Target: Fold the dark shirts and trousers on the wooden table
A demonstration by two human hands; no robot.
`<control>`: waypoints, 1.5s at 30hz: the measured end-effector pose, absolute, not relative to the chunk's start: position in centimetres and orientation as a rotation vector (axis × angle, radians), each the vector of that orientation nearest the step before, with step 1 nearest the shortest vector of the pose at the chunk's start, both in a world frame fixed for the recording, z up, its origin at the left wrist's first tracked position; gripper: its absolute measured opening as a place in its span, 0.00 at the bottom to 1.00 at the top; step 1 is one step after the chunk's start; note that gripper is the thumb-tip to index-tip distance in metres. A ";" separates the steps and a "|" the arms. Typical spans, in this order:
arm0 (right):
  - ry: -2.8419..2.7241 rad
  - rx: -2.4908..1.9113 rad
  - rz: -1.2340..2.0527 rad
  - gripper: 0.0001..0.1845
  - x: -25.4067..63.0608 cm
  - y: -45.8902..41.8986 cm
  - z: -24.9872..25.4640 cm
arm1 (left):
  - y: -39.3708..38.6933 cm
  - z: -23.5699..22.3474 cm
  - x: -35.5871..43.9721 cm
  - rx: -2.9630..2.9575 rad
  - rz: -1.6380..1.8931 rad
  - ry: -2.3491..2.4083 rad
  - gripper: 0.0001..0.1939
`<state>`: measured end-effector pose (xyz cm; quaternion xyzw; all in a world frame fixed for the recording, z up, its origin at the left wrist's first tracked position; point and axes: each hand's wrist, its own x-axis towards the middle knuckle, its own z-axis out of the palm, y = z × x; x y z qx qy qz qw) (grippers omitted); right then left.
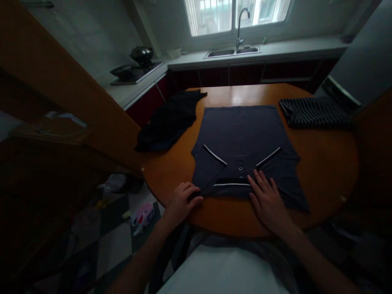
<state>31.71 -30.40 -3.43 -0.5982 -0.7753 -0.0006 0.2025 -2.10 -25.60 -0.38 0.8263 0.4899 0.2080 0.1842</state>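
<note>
A dark grey polo shirt (241, 130) lies spread on the round wooden table (226, 220), its collar end toward me. Both sleeves are turned inward, so their black-and-white cuffs slant toward the collar and its buttons. My left hand (183, 200) is at the near left corner of the shirt, fingers curled and closed on the cloth edge with the thumb near them. Flat on the fabric beside the right end of the collar rests my right hand (267, 200), open, its fingers spread.
A black garment (171, 120) lies at the table's left edge. Toward the back right is a folded striped garment (318, 112). Beyond the table are a sink (220, 53) with a faucet and a stove (137, 73) with pans. A pink item (143, 214) is on the checkered floor.
</note>
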 end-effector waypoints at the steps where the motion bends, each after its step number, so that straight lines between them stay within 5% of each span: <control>1: -2.174 -1.684 -0.012 0.28 31.6 -30.4 -3.6 | -25.8 -0.6 -2.5 2.325 0.589 1.351 0.08; 26: -2.179 -1.763 -0.026 0.28 31.5 -30.3 -3.7 | -25.0 0.3 -1.1 2.261 0.548 1.494 0.10; 32: -2.119 -1.720 -0.028 0.29 31.3 -30.6 -3.5 | -26.4 2.3 4.7 2.612 0.552 1.255 0.25; 39: -2.195 -1.581 -0.021 0.33 30.6 -30.9 -3.5 | -26.2 -0.6 7.6 2.762 0.260 1.192 0.35; 45: -2.212 -1.650 -0.018 0.33 30.3 -30.5 -3.6 | -27.1 -0.5 5.1 2.735 0.210 1.371 0.36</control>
